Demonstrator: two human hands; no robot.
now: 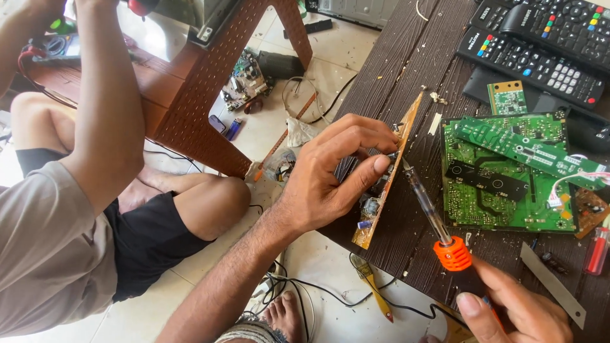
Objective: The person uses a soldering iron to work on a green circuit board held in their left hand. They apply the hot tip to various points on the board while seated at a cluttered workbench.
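My left hand [333,174] grips a tan circuit board [389,171] that stands on its edge at the left side of a dark wooden table [406,63]. Fingers wrap over the board's component side. My right hand [515,311] holds a soldering iron [445,238] with an orange collar, at the bottom right. The iron's tip touches the bare face of the upright board near my left index finger.
Green circuit boards [502,184] lie flat on the table to the right. Several black remote controls [540,44] sit at the far right. Another person [76,209] sits at left beside a brown plastic stool [210,82]. Cables, parts and a screwdriver litter the tiled floor [318,254].
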